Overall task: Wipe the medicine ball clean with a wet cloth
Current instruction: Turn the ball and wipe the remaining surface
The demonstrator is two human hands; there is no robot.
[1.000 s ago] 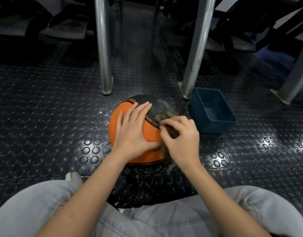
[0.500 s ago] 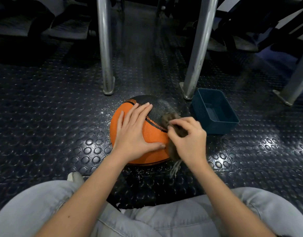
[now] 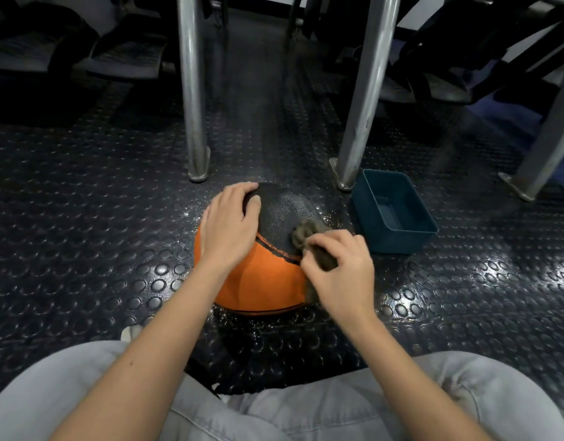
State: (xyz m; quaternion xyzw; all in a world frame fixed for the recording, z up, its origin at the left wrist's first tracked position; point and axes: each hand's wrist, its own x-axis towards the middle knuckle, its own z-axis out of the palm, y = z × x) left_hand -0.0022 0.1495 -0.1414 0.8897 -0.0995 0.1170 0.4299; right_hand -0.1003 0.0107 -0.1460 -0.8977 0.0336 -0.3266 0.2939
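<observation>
Medicine ball point(image 3: 268, 281), round, orange and black with a textured skin, is sitting on the dark studded rubber floor point(image 3: 83, 233) between the person's knees and two silver metal legs point(image 3: 194, 122), with a dark teal rectangular plastic tub point(image 3: 398, 240) standing just beside it on the right. Left hand point(image 3: 229, 224) is cupping the ball's upper left side, fingers curling over the black top and gripping it. Right hand point(image 3: 341, 275) is pinching a crumpled grey-brown cloth point(image 3: 306, 232) and pressing it against the black panel on the ball's right side, close to the orange seam.
</observation>
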